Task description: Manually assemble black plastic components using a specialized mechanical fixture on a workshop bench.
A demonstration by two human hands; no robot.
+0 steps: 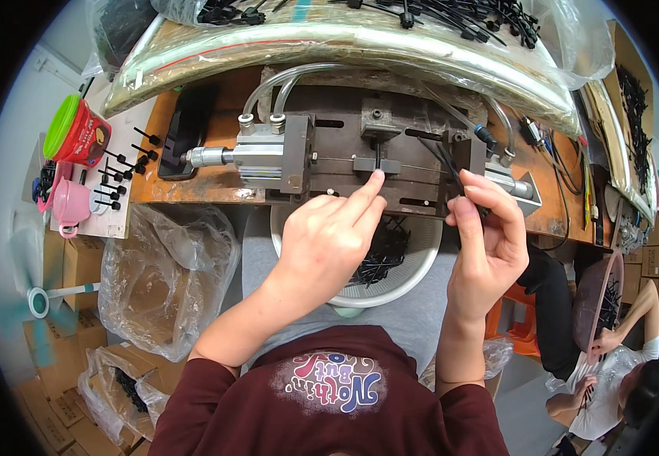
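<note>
My left hand (333, 237) reaches into a dark metal fixture (344, 137) with its index finger stretched out. That fingertip touches the lower end of a thin black stalk (379, 156), which stands in a small grey block (391, 166). The left thumb is hidden. At the fixture's right end, my right hand (490, 247) pinches several thin black stalks (445, 159) between thumb and fingers. Below the fixture, a white basket (424, 266) on my lap contains many black stalks, partly covered by my left hand.
Air cylinders with clear hoses flank the fixture, the left one (259, 152) beside a phone (185, 137). A plastic-wrapped shelf (268, 49) bearing black parts crosses the back. A red tub (79, 133) and pink cup (71, 204) stand left. Another person (610, 387) works at right.
</note>
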